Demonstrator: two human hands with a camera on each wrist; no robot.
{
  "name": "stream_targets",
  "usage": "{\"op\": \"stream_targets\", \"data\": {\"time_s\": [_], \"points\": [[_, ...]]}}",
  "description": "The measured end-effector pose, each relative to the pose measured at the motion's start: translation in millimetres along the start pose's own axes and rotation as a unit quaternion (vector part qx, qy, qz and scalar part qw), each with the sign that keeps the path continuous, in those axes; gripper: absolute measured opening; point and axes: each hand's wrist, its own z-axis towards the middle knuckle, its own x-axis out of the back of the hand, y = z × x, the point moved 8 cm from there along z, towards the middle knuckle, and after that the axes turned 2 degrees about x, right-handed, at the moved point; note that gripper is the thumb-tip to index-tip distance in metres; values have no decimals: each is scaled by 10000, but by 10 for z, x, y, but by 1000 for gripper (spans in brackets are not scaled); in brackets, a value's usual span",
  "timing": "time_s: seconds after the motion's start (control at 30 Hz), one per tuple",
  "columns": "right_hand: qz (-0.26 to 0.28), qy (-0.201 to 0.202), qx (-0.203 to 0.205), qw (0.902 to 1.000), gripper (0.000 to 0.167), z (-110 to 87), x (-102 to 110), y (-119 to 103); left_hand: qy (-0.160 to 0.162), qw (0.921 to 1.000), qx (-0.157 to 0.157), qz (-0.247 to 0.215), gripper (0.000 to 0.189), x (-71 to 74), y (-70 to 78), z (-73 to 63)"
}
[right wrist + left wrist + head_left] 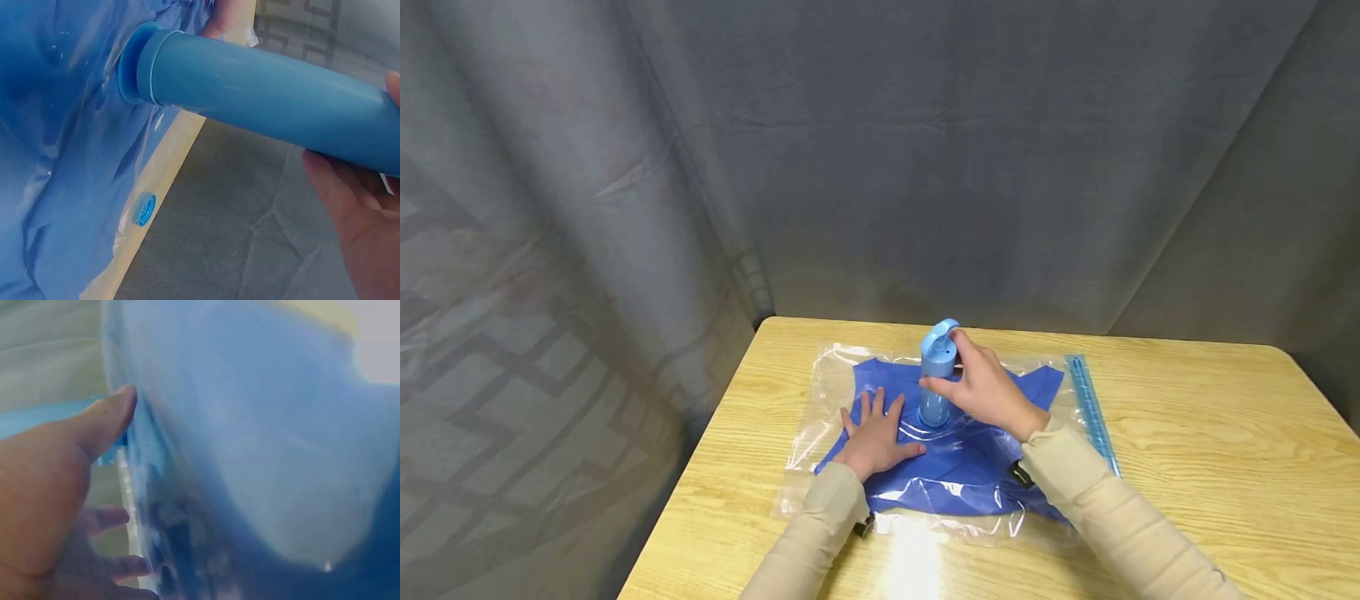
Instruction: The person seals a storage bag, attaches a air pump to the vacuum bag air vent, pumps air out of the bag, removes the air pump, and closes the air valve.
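Observation:
A clear plastic storage bag (808, 442) lies flat on the wooden table with a folded blue cloth garment (947, 483) inside. A light blue hand pump (935, 408) stands upright on the bag, its flared base against the plastic; the tube (250, 87) fills much of the right wrist view. My right hand (992, 392) grips the pump's upper body, below its looped handle (942, 332). Left of the pump, my left hand (876, 442) rests with fingers spread on the bag over the garment. In the left wrist view, the plastic bulges beside my thumb (106, 422).
A blue ribbed zip strip (1093, 412) runs along the bag's right edge. A small blue round cap (145, 209) is near the bag's edge. Wooden table (1210, 433) extends to the right, and grey curtains (962, 167) hang behind and on the left.

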Motion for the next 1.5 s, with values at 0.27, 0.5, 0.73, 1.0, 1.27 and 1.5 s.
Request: {"op": "stream_targets", "data": {"time_s": [0.27,0.5,0.73,1.0,1.27,1.5], "points": [[-164,315,191,9992,55,-13,14,-43,1004,9795,-622,-1629,78,238,221,25],[-313,466,196,9982,60,-48,-14,-57,1526,9598,-784,-2222,54,336,334,36],[-397,651,73,9971,63,-54,-7,-42,1910,9497,-706,-2381,51,339,411,52],[-341,455,7,9984,64,-36,-23,-30,2220,9470,-792,-2184,42,360,401,20],[-215,409,379,9982,57,-63,-18,-49,2109,9546,-987,-1857,42,336,441,60],[72,694,779,9945,43,-40,86,-144,2054,9551,-1220,-1755,41,347,461,94]]}}
